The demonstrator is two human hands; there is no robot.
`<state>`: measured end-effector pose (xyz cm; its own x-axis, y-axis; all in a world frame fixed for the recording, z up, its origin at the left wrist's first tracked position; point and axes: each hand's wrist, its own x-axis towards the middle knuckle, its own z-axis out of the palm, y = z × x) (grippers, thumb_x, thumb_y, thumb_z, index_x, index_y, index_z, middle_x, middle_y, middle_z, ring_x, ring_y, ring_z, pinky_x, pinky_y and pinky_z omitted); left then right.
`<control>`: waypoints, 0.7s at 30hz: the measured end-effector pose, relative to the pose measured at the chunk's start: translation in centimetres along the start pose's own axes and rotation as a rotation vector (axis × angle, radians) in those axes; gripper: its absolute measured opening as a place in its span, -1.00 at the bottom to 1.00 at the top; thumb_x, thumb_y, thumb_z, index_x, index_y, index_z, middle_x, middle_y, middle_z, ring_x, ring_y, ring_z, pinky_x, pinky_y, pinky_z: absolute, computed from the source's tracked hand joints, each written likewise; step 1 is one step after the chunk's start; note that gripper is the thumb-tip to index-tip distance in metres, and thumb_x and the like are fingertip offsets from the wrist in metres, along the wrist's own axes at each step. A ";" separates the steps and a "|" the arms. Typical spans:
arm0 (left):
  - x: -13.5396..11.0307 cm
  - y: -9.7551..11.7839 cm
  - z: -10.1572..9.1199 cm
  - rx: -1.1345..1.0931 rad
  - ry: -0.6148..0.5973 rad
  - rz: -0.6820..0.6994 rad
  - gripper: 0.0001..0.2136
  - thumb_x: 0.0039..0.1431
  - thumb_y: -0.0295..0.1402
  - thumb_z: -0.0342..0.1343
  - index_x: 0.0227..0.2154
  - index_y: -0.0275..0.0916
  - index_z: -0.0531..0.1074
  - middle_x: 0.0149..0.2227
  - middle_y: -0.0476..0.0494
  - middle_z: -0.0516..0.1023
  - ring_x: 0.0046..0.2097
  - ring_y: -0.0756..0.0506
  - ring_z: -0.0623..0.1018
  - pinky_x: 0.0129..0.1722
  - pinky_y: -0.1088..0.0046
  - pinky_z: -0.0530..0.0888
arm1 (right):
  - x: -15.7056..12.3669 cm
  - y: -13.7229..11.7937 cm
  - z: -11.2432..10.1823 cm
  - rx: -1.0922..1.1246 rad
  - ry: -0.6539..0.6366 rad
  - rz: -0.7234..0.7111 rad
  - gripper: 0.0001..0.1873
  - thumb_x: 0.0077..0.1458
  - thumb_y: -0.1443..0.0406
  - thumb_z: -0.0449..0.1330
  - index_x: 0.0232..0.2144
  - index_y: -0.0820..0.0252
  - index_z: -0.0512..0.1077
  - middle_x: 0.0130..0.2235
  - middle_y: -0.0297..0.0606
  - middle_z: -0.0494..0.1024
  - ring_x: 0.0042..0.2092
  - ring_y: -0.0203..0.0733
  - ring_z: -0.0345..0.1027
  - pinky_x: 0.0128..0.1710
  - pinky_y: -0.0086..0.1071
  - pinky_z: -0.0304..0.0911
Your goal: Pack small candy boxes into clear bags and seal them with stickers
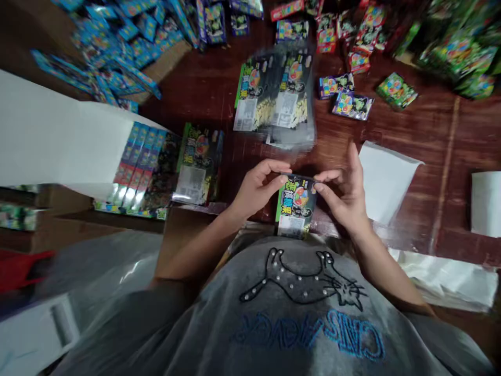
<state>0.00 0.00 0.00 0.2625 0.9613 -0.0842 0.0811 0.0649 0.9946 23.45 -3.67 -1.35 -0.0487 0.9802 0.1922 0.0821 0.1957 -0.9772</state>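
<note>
A printed plastic pouch (296,206), black and green with a picture of colourful candy, hangs at the table's near edge in front of my shirt. My left hand (260,185) pinches its top left corner between thumb and fingers. At the top right corner, my right hand (344,193) grips it with thumb and forefinger, the other fingers raised. Whether the pouch holds anything is hidden. Beyond my hands lies a stack of similar flat pouches (287,109). Left of my left hand sits another pouch (193,172), which looks filled.
At left, an open carton (131,209) holds rows of small boxes. Piles of blue boxes (129,57), red boxes (366,36) and green boxes (457,57) spread along the back. Loose purple boxes (352,104) and a white sheet (385,180) lie at right.
</note>
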 end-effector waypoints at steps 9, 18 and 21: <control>0.6 2.1 0.0 0.067 -0.020 -0.019 -0.85 0.25 -0.26 0.35 -0.26 -0.25 0.63 -0.24 -0.11 0.73 -0.20 -0.06 0.67 -0.14 0.41 0.57 | 1.4 -2.2 0.2 -0.034 -0.020 0.135 0.00 0.26 0.03 0.41 0.54 -0.24 -0.03 -0.17 -0.39 0.65 -0.25 -0.19 0.54 -0.13 -0.22 0.60; 0.2 1.7 -1.5 -0.022 -0.163 0.026 -0.76 0.18 -0.20 0.46 -0.21 -0.23 0.66 -0.09 -0.16 0.77 -0.07 -0.10 0.73 -0.01 0.35 0.65 | 1.4 -3.8 -0.9 -0.103 -0.062 0.195 -0.10 0.27 0.01 0.39 0.50 -0.21 0.10 -0.14 -0.36 0.68 -0.21 -0.16 0.59 -0.09 -0.19 0.59; -0.3 1.1 -1.4 -0.042 -0.134 0.040 -0.80 0.20 -0.27 0.43 -0.19 -0.24 0.64 -0.08 -0.15 0.76 -0.05 -0.07 0.73 0.03 0.36 0.66 | 1.9 -5.0 -2.1 -0.164 -0.126 0.167 -0.43 0.31 0.03 0.36 0.30 -0.14 0.41 -0.17 -0.33 0.67 -0.13 -0.15 0.59 -0.07 -0.20 0.55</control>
<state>-1.29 0.17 1.20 0.3910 0.9191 -0.0487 0.0285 0.0408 0.9988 25.08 -2.70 4.09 -0.1434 0.9896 0.0071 0.2589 0.0444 -0.9649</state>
